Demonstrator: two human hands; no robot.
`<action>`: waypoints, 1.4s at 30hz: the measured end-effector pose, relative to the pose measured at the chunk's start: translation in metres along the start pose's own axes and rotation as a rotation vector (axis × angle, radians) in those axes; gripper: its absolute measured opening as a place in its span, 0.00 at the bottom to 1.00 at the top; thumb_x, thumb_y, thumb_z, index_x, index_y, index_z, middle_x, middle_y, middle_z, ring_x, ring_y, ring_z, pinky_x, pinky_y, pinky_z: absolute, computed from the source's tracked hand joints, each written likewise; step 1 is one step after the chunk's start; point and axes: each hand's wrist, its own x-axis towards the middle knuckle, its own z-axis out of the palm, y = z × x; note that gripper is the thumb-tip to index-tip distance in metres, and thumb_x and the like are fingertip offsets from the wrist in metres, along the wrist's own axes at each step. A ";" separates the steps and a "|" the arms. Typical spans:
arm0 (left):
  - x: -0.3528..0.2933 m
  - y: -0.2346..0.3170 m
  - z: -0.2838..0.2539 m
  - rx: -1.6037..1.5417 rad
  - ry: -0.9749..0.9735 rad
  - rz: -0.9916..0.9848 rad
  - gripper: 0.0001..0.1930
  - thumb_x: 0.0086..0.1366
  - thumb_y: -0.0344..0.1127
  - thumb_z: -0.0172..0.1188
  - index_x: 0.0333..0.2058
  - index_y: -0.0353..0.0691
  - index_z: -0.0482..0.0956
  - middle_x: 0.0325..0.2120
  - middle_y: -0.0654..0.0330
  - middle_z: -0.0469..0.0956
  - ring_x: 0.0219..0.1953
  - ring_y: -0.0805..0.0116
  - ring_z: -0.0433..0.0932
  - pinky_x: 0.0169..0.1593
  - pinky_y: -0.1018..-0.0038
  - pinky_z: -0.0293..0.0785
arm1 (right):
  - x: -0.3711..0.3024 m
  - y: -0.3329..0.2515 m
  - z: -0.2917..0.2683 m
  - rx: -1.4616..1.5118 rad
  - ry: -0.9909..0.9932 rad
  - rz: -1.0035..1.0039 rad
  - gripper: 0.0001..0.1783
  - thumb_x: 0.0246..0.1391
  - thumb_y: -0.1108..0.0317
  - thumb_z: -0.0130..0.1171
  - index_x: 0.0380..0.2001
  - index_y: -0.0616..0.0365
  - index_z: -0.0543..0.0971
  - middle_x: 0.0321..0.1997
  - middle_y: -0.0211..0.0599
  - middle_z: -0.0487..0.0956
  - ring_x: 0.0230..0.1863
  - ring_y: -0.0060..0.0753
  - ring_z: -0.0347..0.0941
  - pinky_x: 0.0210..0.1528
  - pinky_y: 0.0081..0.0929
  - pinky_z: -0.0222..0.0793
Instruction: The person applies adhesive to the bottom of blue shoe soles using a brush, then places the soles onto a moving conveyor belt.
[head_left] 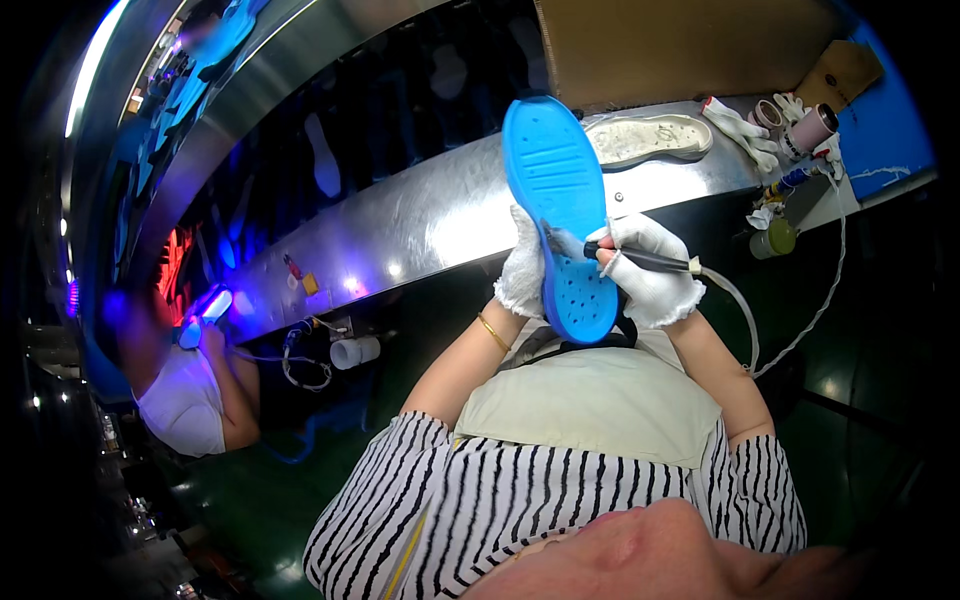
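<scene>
A blue shoe sole (562,165) stands out in front of me, its hollowed, patterned inside facing up. My left hand (524,262), in a white glove, is closed around the sole's left edge, near the heel half. In my gloved right hand (650,265) is a black-handled brush (650,261), pinched with bare fingertips near its head. The brush's bristles (566,243) rest over the middle of the sole, just above the round holes. From the handle's rear end a pale tube (735,295) curves down.
Beyond the sole runs a metal ledge (430,225) along a dark conveyor carrying several soles. On it lie a white sole (650,138), white gloves (740,132) and a pinkish cup (810,130). A cardboard sheet (680,50) stands behind. At left, another person (190,400) handles a lit sole.
</scene>
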 end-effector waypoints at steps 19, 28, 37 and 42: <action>0.059 0.050 -0.001 -0.212 -0.299 0.534 0.55 0.43 0.81 0.36 0.61 0.41 0.52 0.56 0.50 0.63 0.52 0.54 0.69 0.58 0.56 0.63 | 0.026 -0.008 0.007 -0.015 -0.087 -0.353 0.08 0.43 0.80 0.61 0.29 0.61 0.76 0.31 0.37 0.78 0.33 0.25 0.75 0.34 0.20 0.71; 0.065 0.072 0.003 -0.163 -0.583 0.576 0.62 0.35 0.83 0.40 0.60 0.39 0.52 0.53 0.45 0.65 0.52 0.50 0.69 0.54 0.56 0.69 | 0.023 0.007 0.009 0.067 -0.047 -0.281 0.05 0.46 0.76 0.61 0.27 0.59 0.76 0.31 0.34 0.78 0.30 0.20 0.72 0.34 0.19 0.68; 0.056 0.087 0.014 0.258 -0.419 0.478 0.58 0.35 0.80 0.49 0.56 0.36 0.60 0.48 0.45 0.70 0.47 0.54 0.75 0.45 0.63 0.77 | 0.036 -0.002 -0.011 0.133 -0.110 0.004 0.07 0.46 0.74 0.61 0.30 0.59 0.74 0.34 0.37 0.78 0.34 0.23 0.73 0.39 0.21 0.71; 0.061 0.097 0.014 0.555 -0.410 0.361 0.57 0.34 0.78 0.53 0.54 0.34 0.64 0.45 0.46 0.73 0.44 0.57 0.77 0.42 0.64 0.79 | 0.044 -0.019 -0.029 0.126 -0.346 0.393 0.07 0.41 0.76 0.61 0.27 0.61 0.74 0.31 0.35 0.77 0.30 0.21 0.72 0.34 0.20 0.71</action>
